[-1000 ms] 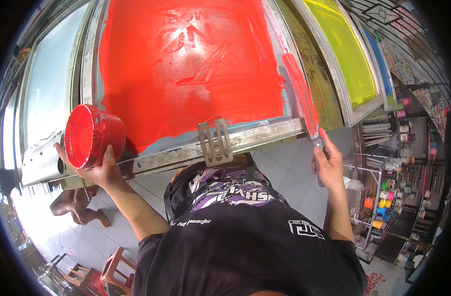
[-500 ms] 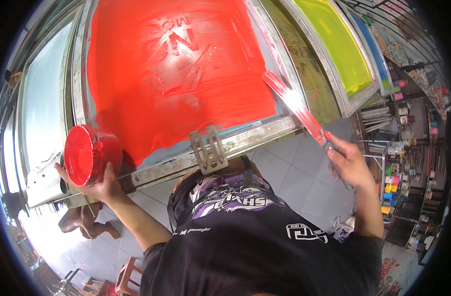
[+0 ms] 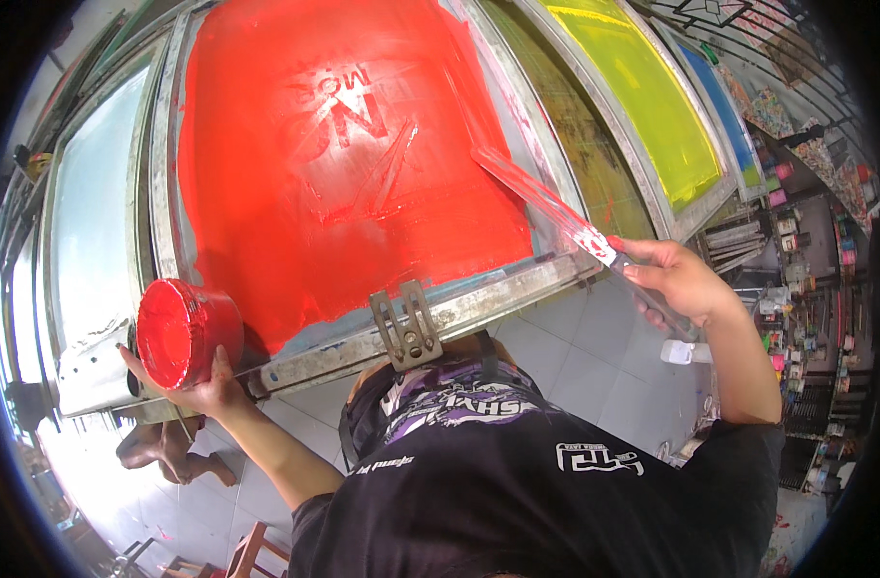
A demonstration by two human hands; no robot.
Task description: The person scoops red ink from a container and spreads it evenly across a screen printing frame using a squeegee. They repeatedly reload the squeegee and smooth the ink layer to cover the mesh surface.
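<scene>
My left hand (image 3: 212,387) is wrapped round a round tub of red ink (image 3: 192,328), tilted so its open mouth faces me, at the near left corner of a printing screen. In my right hand (image 3: 673,277) is the handle of a long spatula (image 3: 546,204), its blade coated in red. The blade's tip lies over the right edge of the red ink (image 3: 296,207) spread across the screen; whether it touches I cannot tell. Dark letters and streaks show in the ink. A metal hinge clamp (image 3: 404,332) sits on the near bar of the screen frame (image 3: 503,294).
To the right stand a screen with yellow-green ink (image 3: 642,91) and a blue one (image 3: 724,91). A pale screen (image 3: 98,212) is on the left. Shelves with small containers (image 3: 796,289) line the far right. Another person's feet (image 3: 175,453) and a stool (image 3: 252,551) are at lower left.
The spatula's tip has shifted left, onto the red ink's edge, and my right hand has moved slightly right and up. My left hand still holds the tub. The whole view has shifted a little.
</scene>
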